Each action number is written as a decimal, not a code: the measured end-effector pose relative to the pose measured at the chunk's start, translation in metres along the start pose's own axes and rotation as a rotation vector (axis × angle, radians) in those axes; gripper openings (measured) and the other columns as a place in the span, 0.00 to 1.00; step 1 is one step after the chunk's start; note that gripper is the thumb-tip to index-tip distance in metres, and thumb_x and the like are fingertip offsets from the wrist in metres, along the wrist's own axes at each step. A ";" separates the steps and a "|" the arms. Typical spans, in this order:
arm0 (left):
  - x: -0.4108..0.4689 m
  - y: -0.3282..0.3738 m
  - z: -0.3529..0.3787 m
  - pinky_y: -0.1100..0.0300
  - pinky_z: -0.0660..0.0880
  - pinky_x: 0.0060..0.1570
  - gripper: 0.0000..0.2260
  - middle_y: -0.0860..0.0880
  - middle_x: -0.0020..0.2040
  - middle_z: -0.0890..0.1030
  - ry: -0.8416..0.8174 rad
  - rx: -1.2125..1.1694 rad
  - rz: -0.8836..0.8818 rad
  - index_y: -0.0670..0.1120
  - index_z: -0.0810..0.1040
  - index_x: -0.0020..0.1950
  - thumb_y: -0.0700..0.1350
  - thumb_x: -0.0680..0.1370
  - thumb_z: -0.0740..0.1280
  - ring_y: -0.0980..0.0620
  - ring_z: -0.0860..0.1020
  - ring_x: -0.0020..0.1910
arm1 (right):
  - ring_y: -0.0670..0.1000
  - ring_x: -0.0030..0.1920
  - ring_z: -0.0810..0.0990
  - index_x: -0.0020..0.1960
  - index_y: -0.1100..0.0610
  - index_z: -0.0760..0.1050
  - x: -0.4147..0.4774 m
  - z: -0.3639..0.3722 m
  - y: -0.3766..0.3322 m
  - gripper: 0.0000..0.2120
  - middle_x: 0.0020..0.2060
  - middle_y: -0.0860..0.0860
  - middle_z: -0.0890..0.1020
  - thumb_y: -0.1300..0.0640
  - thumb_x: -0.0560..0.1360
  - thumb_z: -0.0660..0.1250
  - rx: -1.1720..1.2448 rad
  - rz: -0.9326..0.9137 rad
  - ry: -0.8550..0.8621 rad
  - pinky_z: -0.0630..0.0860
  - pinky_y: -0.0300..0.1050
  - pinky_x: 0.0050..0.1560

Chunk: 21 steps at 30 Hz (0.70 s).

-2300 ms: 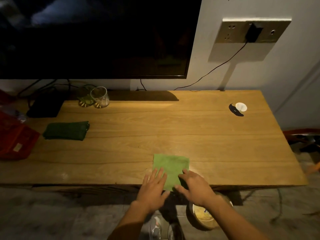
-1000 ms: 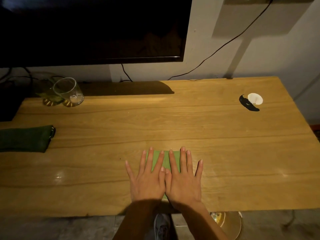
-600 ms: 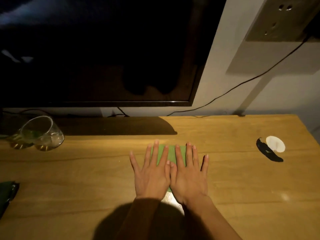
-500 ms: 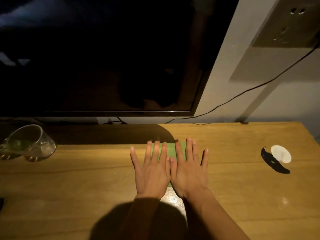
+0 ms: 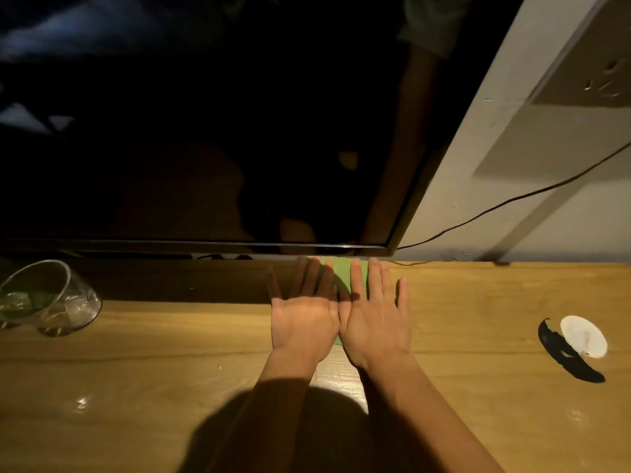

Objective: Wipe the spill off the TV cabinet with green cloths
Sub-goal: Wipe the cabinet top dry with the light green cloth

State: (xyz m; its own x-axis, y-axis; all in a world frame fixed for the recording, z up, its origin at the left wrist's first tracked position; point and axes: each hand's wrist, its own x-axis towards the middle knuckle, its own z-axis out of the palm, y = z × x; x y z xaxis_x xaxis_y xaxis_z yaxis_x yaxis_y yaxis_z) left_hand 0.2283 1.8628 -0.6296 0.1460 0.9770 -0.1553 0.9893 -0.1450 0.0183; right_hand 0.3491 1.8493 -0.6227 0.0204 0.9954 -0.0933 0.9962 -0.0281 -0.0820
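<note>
A light green cloth [image 5: 342,273] lies flat on the wooden TV cabinet [image 5: 478,302], close to its back edge under the TV. My left hand [image 5: 304,312] and my right hand [image 5: 375,319] press down on it side by side with straight fingers, and they cover most of it. Only a strip of cloth shows between and beyond the fingers. A wet shiny streak [image 5: 341,373] runs along the wood behind my wrists.
The dark TV screen [image 5: 205,131] hangs just above my fingertips. A glass bowl [image 5: 47,298] stands tilted at the left. At the right lie a white disc [image 5: 584,336] and a black curved piece [image 5: 563,356]. A cable [image 5: 512,201] runs along the wall.
Both hands have pushed the light green cloth from the front edge across the cabinet top to the back edge under the TV. The dark green cloth at the left has left the view.
</note>
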 end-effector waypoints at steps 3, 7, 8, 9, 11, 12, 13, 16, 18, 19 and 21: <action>0.011 0.001 0.006 0.29 0.27 0.64 0.31 0.50 0.80 0.38 -0.009 0.025 -0.003 0.51 0.27 0.72 0.57 0.70 0.29 0.46 0.32 0.77 | 0.56 0.78 0.36 0.79 0.51 0.37 0.011 0.002 0.006 0.33 0.80 0.56 0.42 0.39 0.79 0.40 -0.014 -0.009 -0.005 0.36 0.63 0.75; 0.007 0.004 0.003 0.29 0.25 0.64 0.32 0.50 0.80 0.39 0.004 0.034 -0.009 0.52 0.30 0.76 0.57 0.71 0.29 0.46 0.34 0.78 | 0.54 0.78 0.35 0.79 0.50 0.36 0.008 0.003 0.007 0.32 0.79 0.54 0.39 0.40 0.79 0.40 0.001 -0.003 -0.007 0.34 0.65 0.74; 0.002 0.005 0.001 0.29 0.27 0.65 0.33 0.48 0.81 0.44 0.010 0.042 -0.006 0.51 0.38 0.79 0.57 0.73 0.32 0.45 0.39 0.79 | 0.54 0.78 0.35 0.79 0.49 0.36 0.005 0.003 0.007 0.31 0.79 0.54 0.39 0.40 0.79 0.38 0.018 0.000 0.002 0.34 0.65 0.74; -0.005 0.007 -0.002 0.27 0.32 0.67 0.32 0.46 0.80 0.55 0.036 0.044 0.000 0.50 0.49 0.80 0.56 0.76 0.37 0.43 0.50 0.79 | 0.53 0.78 0.35 0.79 0.49 0.37 0.000 0.003 0.007 0.31 0.79 0.53 0.39 0.41 0.79 0.37 0.039 0.001 0.013 0.34 0.65 0.74; -0.023 0.013 -0.009 0.27 0.44 0.69 0.27 0.47 0.67 0.78 0.124 -0.024 -0.004 0.51 0.72 0.71 0.55 0.80 0.42 0.44 0.72 0.68 | 0.52 0.78 0.36 0.79 0.49 0.38 -0.014 0.002 0.009 0.29 0.79 0.53 0.40 0.41 0.80 0.36 0.075 0.002 0.017 0.34 0.65 0.74; -0.032 0.017 -0.009 0.28 0.46 0.69 0.26 0.50 0.64 0.79 0.163 -0.061 -0.012 0.53 0.74 0.68 0.55 0.80 0.42 0.47 0.73 0.67 | 0.52 0.78 0.36 0.79 0.49 0.39 -0.024 0.002 0.010 0.29 0.80 0.53 0.40 0.41 0.81 0.35 0.079 0.001 0.014 0.34 0.66 0.74; -0.042 0.020 -0.008 0.29 0.44 0.70 0.26 0.51 0.68 0.76 0.169 -0.081 -0.020 0.54 0.71 0.70 0.55 0.81 0.41 0.49 0.70 0.71 | 0.52 0.78 0.36 0.79 0.49 0.38 -0.035 0.003 0.011 0.29 0.80 0.53 0.40 0.41 0.81 0.35 0.077 0.003 0.013 0.34 0.66 0.73; -0.075 0.027 0.001 0.30 0.36 0.70 0.25 0.52 0.80 0.55 0.114 -0.107 -0.044 0.56 0.52 0.79 0.55 0.82 0.37 0.51 0.50 0.79 | 0.51 0.78 0.35 0.79 0.48 0.38 -0.072 0.005 0.015 0.29 0.79 0.52 0.40 0.40 0.81 0.34 0.080 0.008 0.004 0.33 0.65 0.73; -0.101 0.031 0.009 0.31 0.33 0.69 0.26 0.53 0.81 0.43 0.077 -0.116 -0.050 0.56 0.43 0.79 0.56 0.81 0.34 0.53 0.40 0.79 | 0.51 0.78 0.35 0.79 0.48 0.37 -0.099 0.008 0.017 0.29 0.79 0.52 0.39 0.40 0.81 0.34 0.083 0.012 -0.005 0.32 0.65 0.73; -0.119 0.034 0.013 0.31 0.33 0.69 0.26 0.53 0.80 0.40 0.068 -0.119 -0.054 0.56 0.41 0.79 0.56 0.81 0.33 0.53 0.38 0.79 | 0.51 0.78 0.35 0.79 0.48 0.37 -0.117 0.009 0.018 0.29 0.79 0.52 0.39 0.40 0.81 0.34 0.080 0.012 -0.005 0.32 0.65 0.73; -0.157 0.041 0.019 0.31 0.32 0.69 0.26 0.53 0.80 0.39 0.061 -0.118 -0.060 0.55 0.40 0.79 0.56 0.80 0.32 0.53 0.38 0.78 | 0.51 0.78 0.34 0.78 0.47 0.35 -0.155 0.013 0.022 0.29 0.79 0.52 0.38 0.40 0.80 0.33 0.076 0.009 -0.008 0.31 0.65 0.72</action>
State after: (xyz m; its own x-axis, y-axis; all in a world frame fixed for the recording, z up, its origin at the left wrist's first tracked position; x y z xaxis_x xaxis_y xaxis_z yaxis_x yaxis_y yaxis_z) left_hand 0.2462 1.7004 -0.6232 0.0830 0.9916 -0.0990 0.9893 -0.0701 0.1277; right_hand 0.3672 1.6931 -0.6226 0.0284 0.9944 -0.1022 0.9867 -0.0443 -0.1561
